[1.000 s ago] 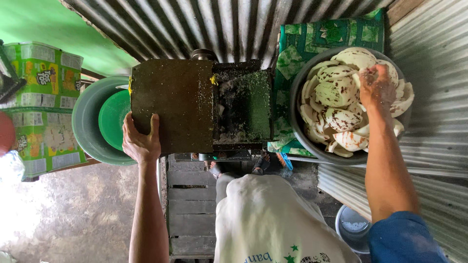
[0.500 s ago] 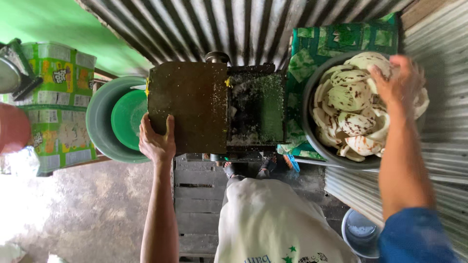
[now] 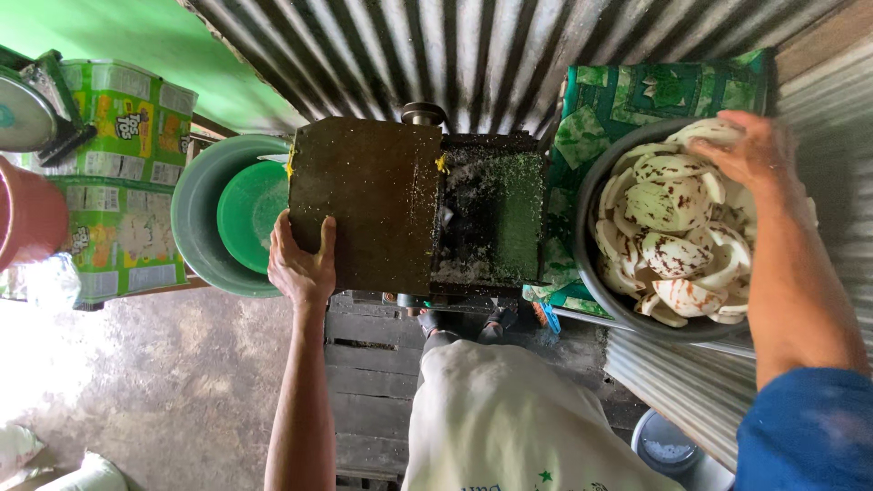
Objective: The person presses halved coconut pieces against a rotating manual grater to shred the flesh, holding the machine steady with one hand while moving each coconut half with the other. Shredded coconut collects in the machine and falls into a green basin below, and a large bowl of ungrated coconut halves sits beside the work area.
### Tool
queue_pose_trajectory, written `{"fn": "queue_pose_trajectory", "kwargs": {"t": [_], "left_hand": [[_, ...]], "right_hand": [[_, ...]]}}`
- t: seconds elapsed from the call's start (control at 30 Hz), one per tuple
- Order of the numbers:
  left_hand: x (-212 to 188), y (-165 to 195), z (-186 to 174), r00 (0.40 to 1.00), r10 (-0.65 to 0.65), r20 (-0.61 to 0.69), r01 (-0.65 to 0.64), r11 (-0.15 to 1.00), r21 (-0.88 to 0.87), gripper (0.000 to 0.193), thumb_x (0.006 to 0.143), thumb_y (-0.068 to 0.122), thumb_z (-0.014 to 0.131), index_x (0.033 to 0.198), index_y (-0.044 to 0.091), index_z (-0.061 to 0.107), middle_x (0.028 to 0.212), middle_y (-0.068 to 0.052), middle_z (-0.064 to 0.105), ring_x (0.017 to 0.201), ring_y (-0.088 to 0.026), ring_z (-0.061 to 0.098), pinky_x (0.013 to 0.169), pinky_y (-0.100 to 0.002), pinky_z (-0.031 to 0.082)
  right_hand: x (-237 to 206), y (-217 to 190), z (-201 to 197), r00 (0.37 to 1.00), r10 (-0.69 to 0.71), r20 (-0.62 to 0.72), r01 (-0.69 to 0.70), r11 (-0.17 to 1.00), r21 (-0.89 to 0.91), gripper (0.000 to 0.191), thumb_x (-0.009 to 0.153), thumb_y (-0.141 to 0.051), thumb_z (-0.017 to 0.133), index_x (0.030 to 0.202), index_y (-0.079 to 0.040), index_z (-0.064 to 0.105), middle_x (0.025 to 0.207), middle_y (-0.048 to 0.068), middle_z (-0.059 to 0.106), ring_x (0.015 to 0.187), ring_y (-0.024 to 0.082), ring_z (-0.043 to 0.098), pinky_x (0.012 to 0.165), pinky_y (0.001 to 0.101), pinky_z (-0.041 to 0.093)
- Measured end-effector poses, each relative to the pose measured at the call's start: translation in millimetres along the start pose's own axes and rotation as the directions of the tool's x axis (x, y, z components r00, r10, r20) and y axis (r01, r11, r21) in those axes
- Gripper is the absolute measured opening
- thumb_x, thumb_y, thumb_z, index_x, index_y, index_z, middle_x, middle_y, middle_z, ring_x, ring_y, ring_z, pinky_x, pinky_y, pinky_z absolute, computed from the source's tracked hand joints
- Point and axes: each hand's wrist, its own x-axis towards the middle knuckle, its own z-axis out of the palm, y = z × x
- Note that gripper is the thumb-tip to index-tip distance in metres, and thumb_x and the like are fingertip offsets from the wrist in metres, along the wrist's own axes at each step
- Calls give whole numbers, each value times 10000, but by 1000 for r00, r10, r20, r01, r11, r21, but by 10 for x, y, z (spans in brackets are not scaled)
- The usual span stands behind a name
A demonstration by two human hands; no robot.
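My left hand (image 3: 302,262) rests on the near left corner of a dark metal cover plate (image 3: 368,200) of a grating machine, fingers spread over its edge. Beside the plate lies the machine's open hopper (image 3: 491,218), speckled with green and white shreds. At the right, my right hand (image 3: 750,150) lies on top of white coconut pieces (image 3: 673,218) heaped in a dark round basin (image 3: 591,273); its fingers curl over one piece at the far rim.
A green basin (image 3: 195,227) holding a smaller green bowl (image 3: 250,209) stands left of the machine. Green cartons (image 3: 109,173) and a pink bucket (image 3: 27,218) are further left. Corrugated metal sheet (image 3: 473,55) lines the back. A wooden pallet (image 3: 364,364) lies underfoot.
My right hand has slid from the middle of the coconut heap towards its far rim. My left hand stays on the cover plate. The view has shifted a little to the right.
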Motion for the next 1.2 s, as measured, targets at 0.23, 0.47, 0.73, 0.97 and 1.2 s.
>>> {"fn": "queue_pose_trajectory", "kwargs": {"t": [0.23,0.47,0.73,0.97,1.2], "left_hand": [[-1,13,8,1000,24,-15,-24,999,-27,677,942,552,753,1360,43,596,1231,-172,688,1070,-388,686,875,-487,543],[9,11,41,1000,-8,-14,8,1000,10,674,902,567,768,1321,61,617,1196,-171,700,1041,-390,695,853,-491,556],[47,-59,140,999,-30,44,31,1000,-4,748,904,639,689,1324,26,600,1145,-194,693,990,-374,707,787,-488,570],[-9,-84,166,998,68,-8,-68,998,-16,766,959,615,685,1377,-18,575,1243,-218,676,1100,-430,672,914,-512,554],[10,-53,139,999,43,14,-43,999,-29,805,937,632,674,1363,-44,575,1244,-248,667,1094,-432,674,891,-511,552]], "right_hand": [[-309,-144,-370,897,-380,-224,393,920,14,458,1145,-419,677,1400,-38,684,1277,213,701,1129,331,732,954,384,613],[-978,-1661,-341,807,-555,-203,591,752,293,734,879,-541,777,1376,-18,641,1350,218,668,1230,331,673,1070,430,573],[-1192,-2737,316,727,-678,-108,685,726,52,735,658,-348,933,1291,-62,692,1419,192,558,1301,419,522,1112,506,446],[-1225,-2795,627,782,-623,-6,613,768,184,734,654,-104,911,1344,-50,668,1479,249,448,1359,432,434,1142,500,395],[-1340,-3027,849,859,-503,95,487,860,150,584,677,-16,842,1241,-32,693,1491,234,459,1397,417,419,1184,446,397]]}}
